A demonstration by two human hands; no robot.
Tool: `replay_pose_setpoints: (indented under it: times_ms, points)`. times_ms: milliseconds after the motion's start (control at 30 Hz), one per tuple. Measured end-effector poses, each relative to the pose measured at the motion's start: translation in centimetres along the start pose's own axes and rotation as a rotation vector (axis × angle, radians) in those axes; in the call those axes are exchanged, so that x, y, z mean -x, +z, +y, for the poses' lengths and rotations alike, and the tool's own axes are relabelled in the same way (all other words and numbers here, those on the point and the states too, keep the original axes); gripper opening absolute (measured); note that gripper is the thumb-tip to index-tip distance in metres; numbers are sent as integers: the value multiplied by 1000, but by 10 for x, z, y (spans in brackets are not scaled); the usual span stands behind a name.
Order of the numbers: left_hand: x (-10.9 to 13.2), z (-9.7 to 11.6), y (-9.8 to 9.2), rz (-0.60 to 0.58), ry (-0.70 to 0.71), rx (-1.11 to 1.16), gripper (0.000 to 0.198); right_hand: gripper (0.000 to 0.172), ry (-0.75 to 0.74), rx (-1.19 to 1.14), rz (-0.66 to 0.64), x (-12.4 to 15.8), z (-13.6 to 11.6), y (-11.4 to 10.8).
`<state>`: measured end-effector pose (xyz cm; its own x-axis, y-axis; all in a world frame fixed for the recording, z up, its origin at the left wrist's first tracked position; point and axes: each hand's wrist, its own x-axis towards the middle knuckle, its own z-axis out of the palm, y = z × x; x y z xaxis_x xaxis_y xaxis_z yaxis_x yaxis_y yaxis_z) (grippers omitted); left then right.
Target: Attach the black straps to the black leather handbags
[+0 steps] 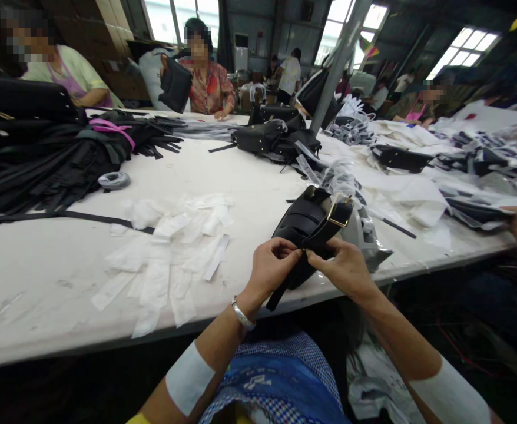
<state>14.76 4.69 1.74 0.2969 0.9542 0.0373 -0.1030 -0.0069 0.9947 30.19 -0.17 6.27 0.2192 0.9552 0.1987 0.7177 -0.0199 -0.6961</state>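
A black bag (300, 219) with a strap and a gold-coloured buckle (339, 213) rests at the table's front edge. My left hand (272, 263) is closed on the bag's near side, thumb and fingers pinched at a small gold-coloured fitting. From the right, my right hand (343, 263) pinches the bag at the same spot, its fingertips almost touching those of my left hand. The strap loops up above my right hand. Part of the fingers of both hands is hidden behind the bag.
White strips (156, 268) lie left of the bag on the white table (55, 282). Black straps and bags (24, 153) are piled at the far left. More black bags (261, 136) and clear wrapping lie beyond. Several people work around the table.
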Motion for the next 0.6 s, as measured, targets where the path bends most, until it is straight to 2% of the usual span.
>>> replay_pose_setpoints:
  times_ms: [167,300,367,433,533,600]
  points:
    - [-1,14,-13,-66,151,-196,6,21,-68,5,-41,-4,-5,-2]
    - [-2,44,-20,-38,307,-216,23,33,-147,-34,30,1,-5,-3]
    - [-6,65,-16,-85,339,-176,30,39,-163,-82,97,5,-7,-2]
    - [-12,86,-8,-163,332,-124,36,39,-138,-167,122,8,-10,0]
    - [-25,113,6,-275,239,-45,49,40,-86,-344,95,7,-20,-1]
    - [-33,125,14,-355,176,-22,48,43,-79,-475,104,3,-27,-2]
